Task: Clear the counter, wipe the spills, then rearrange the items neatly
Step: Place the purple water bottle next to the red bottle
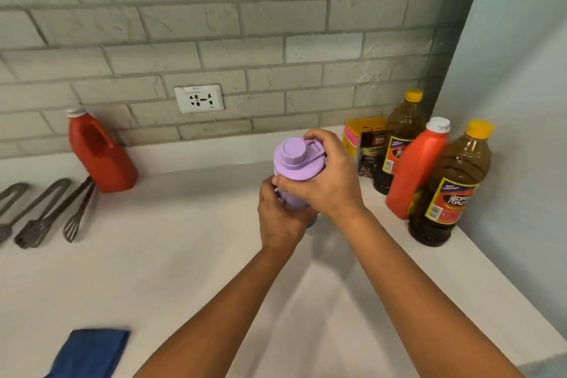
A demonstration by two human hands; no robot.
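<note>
Obs., head view. Purple bottle [296,175] held upright over the white counter [184,255], roughly mid-counter, twd the back wall. Can't tell whether its base touches the surface; hands hide the lower part.

L hand [280,218]: wrapped round the bottle body from below/left, fingers curled on it, firm grip.
R hand [329,176]: clamped over the lid from the right, thumb on the near rim of the lid, fingers curled behind the cap. Grips the lid area. Both forearms bare, reaching in from bottom of view.

Lid: same purple, round knob on top, flat tab at the back-right under the R fingers.

R side, by the corner w/ the pale blue wall: group of items close together. Two dark bottles w/ yellow caps, one at the back [403,144], one nearer [451,187]; an orange-red bottle w/ white cap [418,169] between them, leaning on or touching the near one; yellow box [357,138] and a dark pouch [372,150] behind, against the tiles.

L side: red jug w/ white cap [98,150] standing at the tiled wall. Just beside it, grey utensils [49,212] laid in a row, incl. tongs and a slotted turner.

Blue cloth [89,353] lying at the near-left edge, blurred.

Wall socket [199,98] on the grey tiles, above the counter.
</note>
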